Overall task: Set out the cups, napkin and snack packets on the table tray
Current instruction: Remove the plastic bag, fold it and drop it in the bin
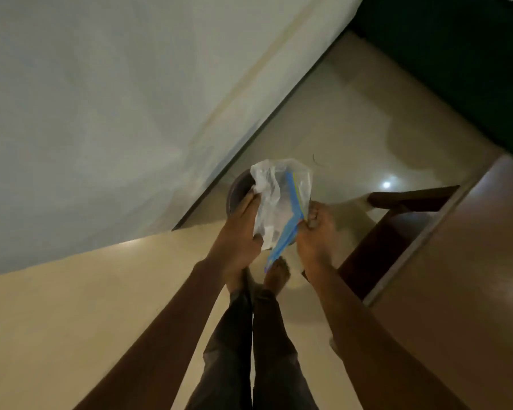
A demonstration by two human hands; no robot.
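Holds a clear bag (279, 202) up before the body with both hands, above the floor (353, 122). Grips the bag's left side with the left hand (237, 235), thumb curled over the front and fingers (248, 201) wrapped behind. Pinches the blue zip strip (295, 196) on the bag's right side with the right hand (316, 235), fingers (313, 216) closed narrow on it. Lets the strip's lower end trail down between the wrists. Carries something pale and crumpled inside the bag; cannot tell what.

Shows a dark round rim (238, 187) just behind the left fingers and the bag's upper left corner; cannot tell whether held or resting on the floor.

Stands barefoot, feet (276, 273) close together on pale glossy tiles, legs in dark trousers (249, 350). Faces a bed (101, 113) with a white sheet on the left, its edge running diagonally. Has brown wood furniture (456, 276) on the right, near the right forearm.
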